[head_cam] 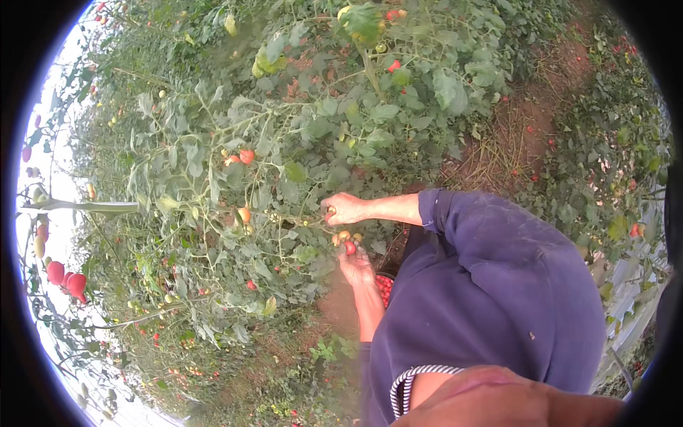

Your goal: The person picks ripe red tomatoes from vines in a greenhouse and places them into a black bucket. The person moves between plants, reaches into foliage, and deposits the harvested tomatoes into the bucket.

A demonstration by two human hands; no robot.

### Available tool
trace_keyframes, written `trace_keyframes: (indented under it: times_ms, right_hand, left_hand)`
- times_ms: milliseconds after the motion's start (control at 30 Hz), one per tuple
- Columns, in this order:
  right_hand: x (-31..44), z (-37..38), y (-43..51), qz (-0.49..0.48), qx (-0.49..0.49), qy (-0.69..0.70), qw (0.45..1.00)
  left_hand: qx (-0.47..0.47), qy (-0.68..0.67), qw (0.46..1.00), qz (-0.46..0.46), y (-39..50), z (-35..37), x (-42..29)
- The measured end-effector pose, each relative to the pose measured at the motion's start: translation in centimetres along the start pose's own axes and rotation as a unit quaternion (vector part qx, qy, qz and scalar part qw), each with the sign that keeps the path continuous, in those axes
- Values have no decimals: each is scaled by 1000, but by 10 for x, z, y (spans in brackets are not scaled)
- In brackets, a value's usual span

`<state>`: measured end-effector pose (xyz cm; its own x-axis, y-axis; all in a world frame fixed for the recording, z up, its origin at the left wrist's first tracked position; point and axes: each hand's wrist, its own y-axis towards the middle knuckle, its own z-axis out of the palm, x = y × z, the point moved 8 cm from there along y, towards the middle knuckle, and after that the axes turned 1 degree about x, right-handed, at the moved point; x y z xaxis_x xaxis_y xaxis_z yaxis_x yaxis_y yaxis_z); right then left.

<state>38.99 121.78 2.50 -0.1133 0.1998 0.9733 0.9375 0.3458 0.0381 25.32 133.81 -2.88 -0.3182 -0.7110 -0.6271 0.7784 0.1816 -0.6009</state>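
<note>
My right hand [347,208] reaches in from above, its fingers closed around a small reddish-green tomato [331,212] beside the plant's stem. Just below it hangs a cluster of orange and yellowish tomatoes [344,235]. Palm up, my left hand [357,267] is under that cluster, with a red tomato [350,248] between its thumb and fingers. Whether that red tomato is still attached to the cluster cannot be seen. Close to my left forearm, partly hidden by my body, stands a container [386,275] holding many small red tomatoes [384,288].
Leafy tomato plants [224,187] spread ahead, with ripe tomatoes [246,156] among the leaves. A stem [90,206] juts across at the left, above red tomatoes [66,277]. Bare soil with dry straw [496,155] runs beside another plant row [603,160]; fallen tomatoes dot the ground.
</note>
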Motion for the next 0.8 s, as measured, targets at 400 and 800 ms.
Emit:
trace_keyframes:
  times_ms: [400, 800]
  right_hand:
    - [30, 12, 2, -84, 117, -145, 979]
    - [38, -8, 0, -86, 133, -299, 941]
  left_hand:
    - [46, -18, 995, -89, 7, -16, 4]
    - [60, -61, 984, -159, -7, -31, 43]
